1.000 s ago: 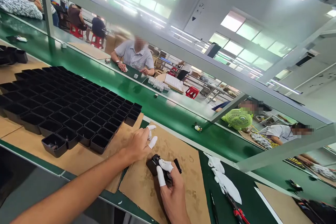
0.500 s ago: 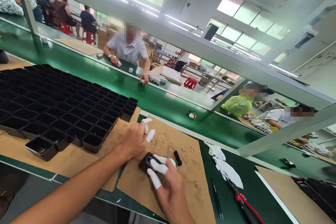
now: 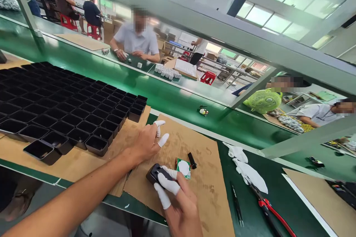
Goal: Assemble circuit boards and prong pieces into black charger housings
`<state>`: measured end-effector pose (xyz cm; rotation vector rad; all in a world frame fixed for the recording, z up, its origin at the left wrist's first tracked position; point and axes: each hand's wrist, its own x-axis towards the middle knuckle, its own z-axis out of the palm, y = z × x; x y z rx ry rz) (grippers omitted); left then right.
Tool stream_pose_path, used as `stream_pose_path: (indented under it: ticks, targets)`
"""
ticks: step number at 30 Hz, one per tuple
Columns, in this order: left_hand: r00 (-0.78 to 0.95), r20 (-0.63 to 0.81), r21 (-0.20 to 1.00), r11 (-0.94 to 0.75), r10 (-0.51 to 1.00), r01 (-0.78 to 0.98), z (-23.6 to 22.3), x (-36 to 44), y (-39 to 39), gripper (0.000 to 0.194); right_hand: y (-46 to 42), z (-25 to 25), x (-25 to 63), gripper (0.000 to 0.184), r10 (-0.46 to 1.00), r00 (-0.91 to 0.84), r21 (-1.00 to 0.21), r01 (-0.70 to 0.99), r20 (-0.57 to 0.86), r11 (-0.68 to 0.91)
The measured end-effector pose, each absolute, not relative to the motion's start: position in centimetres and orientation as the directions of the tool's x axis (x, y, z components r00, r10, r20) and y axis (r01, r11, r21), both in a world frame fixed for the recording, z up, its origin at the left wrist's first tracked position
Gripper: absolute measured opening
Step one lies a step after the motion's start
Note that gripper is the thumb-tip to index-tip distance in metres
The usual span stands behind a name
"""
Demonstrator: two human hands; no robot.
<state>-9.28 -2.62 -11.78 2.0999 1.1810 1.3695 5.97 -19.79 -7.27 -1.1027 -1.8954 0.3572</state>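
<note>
My right hand, with white finger cots on its fingertips, grips a small black plastic case just above the cardboard. Two round marks or holes show on the case's upper face. Just beyond those fingers lies a green circuit board with a white round part on top, and a short black cylindrical part is beside it. My left hand is over the cardboard's left side, its cotted thumb and fingers apart and nothing visible between them. Part of that hand's palm is hidden.
Rows of black plastic cups stand at left. Tweezers, red-handled pliers and white gloves lie at right. Beyond runs a green belt carrying a small assembly. A co-worker sits across, behind a metal frame.
The camera view has shifted a little. My right hand still holds the black case, and the circuit board shows more fully. The co-worker opposite has drawn one hand back from the belt.
</note>
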Motion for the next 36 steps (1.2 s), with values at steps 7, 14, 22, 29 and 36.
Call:
stream_pose_path:
  ticks: [7, 14, 22, 29, 36]
  targets:
    - [0.203, 0.55, 0.687, -0.578, 0.81, 0.44, -11.5, -9.4, -2.6, 0.036, -20.1, -8.3, 6.8, 0.039, 0.773, -0.147, -0.562, 0.606, 0.617, 0.564]
    - [0.215, 0.514, 0.704, -0.552, 0.83, 0.446, -11.2, -9.3, -2.4, 0.038, -18.7, -9.7, 8.0, 0.04, 0.791, -0.253, -0.513, 0.645, 0.557, 0.567]
    - [0.122, 0.504, 0.778, -0.511, 0.855, 0.366, -8.4, -9.5, -2.7, 0.026, -17.2, -9.9, 7.6, 0.03, 0.732, -0.248, -0.422, 0.683, 0.634, 0.597]
    - [-0.286, 0.386, 0.897, -0.285, 0.877, 0.338, -8.2, -13.4, -14.3, 0.036, -15.5, -10.2, 7.2, 0.026, 0.635, -0.3, -0.342, 0.642, 0.712, 0.686]
    - [-0.607, -0.147, 0.868, 0.397, 0.781, 0.3, -20.0, -22.8, -31.3, 0.03, -15.4, -9.9, 7.0, 0.045, 0.699, -0.25, -0.406, 0.665, 0.67, 0.627]
